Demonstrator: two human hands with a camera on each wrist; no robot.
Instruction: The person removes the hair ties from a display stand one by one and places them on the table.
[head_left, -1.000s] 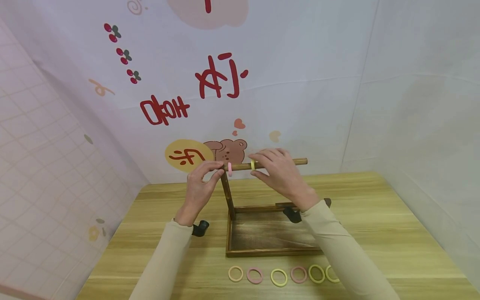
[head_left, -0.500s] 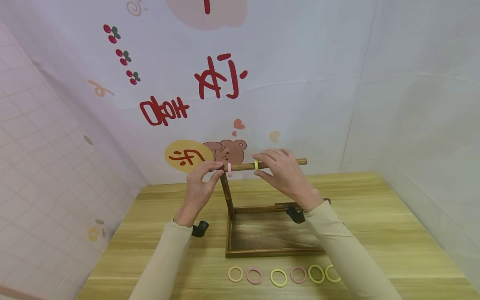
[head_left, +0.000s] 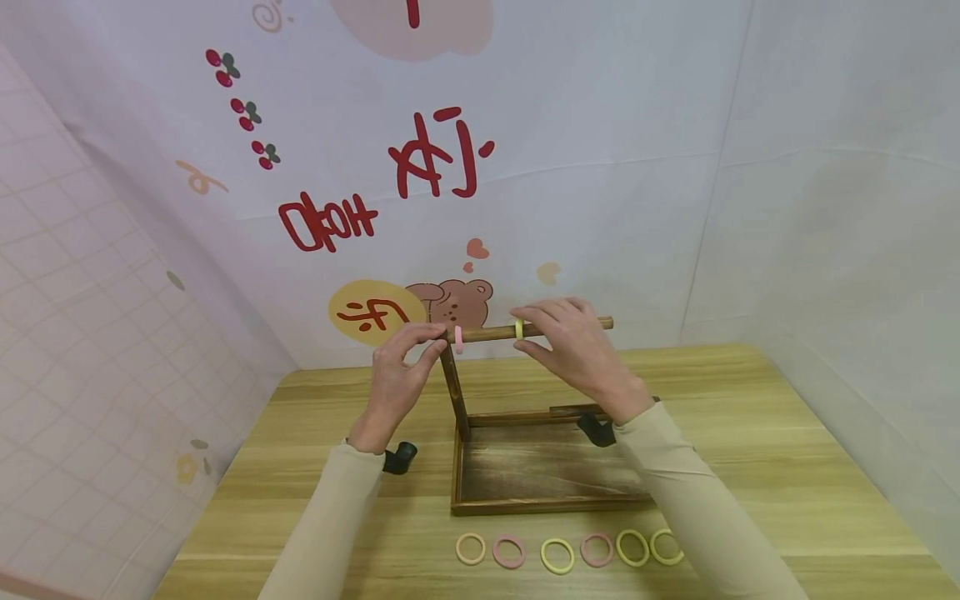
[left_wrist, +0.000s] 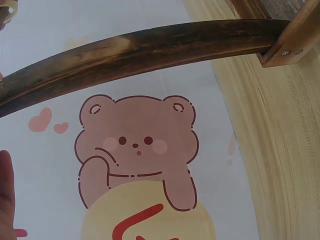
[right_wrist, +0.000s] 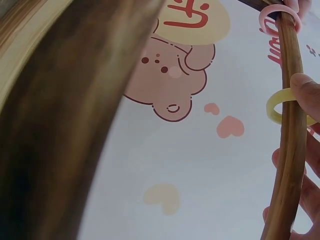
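Observation:
A wooden rod (head_left: 491,333) runs sideways from the top of an upright post (head_left: 454,392) on a dark wooden stand. My left hand (head_left: 397,375) pinches the corner where post and rod meet. Just beside those fingertips a pink ring (head_left: 460,339) hangs around the rod. Farther right, my right hand (head_left: 577,350) pinches a yellow ring (head_left: 519,330), which also encircles the rod. In the right wrist view the thumb (right_wrist: 306,92) presses on this yellow ring (right_wrist: 274,106), with other fingers behind the rod. The post (left_wrist: 150,47) crosses the left wrist view.
The stand's rimmed base tray (head_left: 540,505) sits on the wood-grain table (head_left: 330,533). Along its front lie several loose rings, among them an orange ring (head_left: 471,549), a pink ring (head_left: 509,552) and a yellow ring (head_left: 557,556). A printed cloth (head_left: 600,208) hangs behind.
My right hand and the yellow ring have slid a little to the right along the rod. The left hand and the pink ring stay where they were.

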